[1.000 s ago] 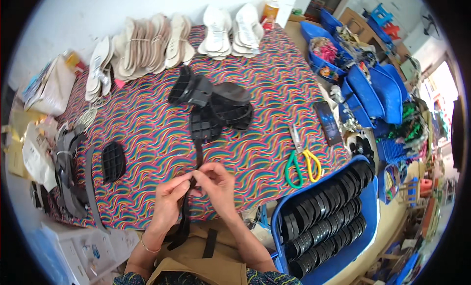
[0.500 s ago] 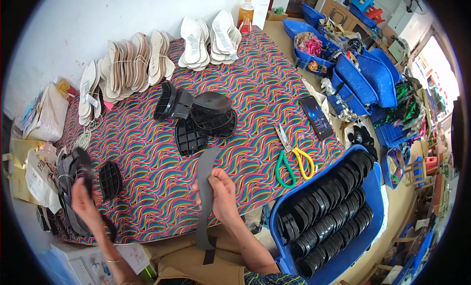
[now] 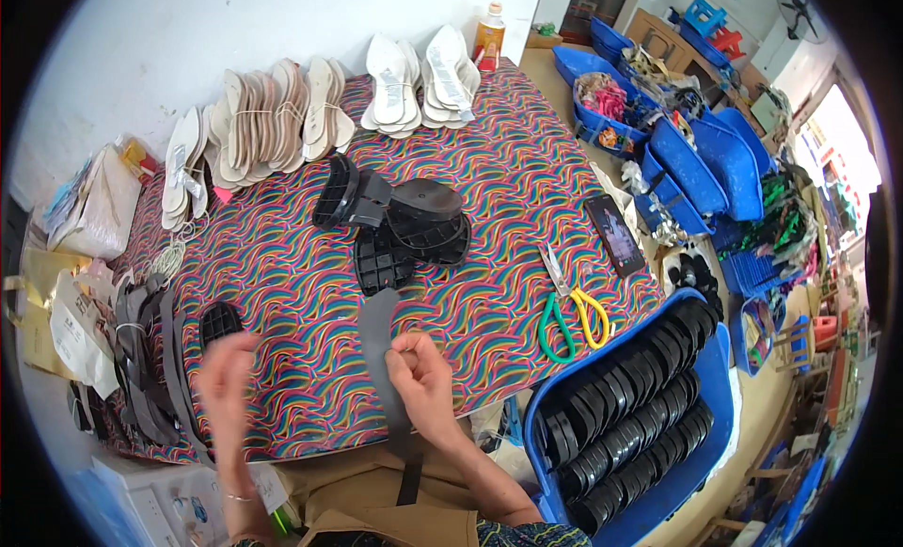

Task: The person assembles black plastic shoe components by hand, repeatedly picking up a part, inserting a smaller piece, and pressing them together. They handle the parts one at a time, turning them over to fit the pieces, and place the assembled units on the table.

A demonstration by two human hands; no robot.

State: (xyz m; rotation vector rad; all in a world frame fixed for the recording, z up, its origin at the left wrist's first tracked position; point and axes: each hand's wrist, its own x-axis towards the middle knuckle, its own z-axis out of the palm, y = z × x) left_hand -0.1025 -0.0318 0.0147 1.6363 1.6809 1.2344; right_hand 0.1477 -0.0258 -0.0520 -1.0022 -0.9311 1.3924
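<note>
"Right grip first: thumb and fingers pinched together on a grey strip."

"How does the strip lie?"

"Lengthwise, away from the body. Broad upper end beyond the hand, near the black soles; lower end over the near edge of the worktop, in front of a brown apron."

"Left grip?"

"Blurred, well apart from the right. Cannot tell how far open, nor whether it has hold of anything. Behind it, partly hidden — a single ridged sole, black."

"Left edge?"

"Tied bundle of grey strips."

"Middle and right?"

"Pile of black soles beyond the held strip. Scissors, one handle green, one yellow; phone near them. Lower right — blue basket, black pieces in rows."

"Far side?"

"Pale insoles, tied in bundles along the wall; bottle at the right end."
</note>
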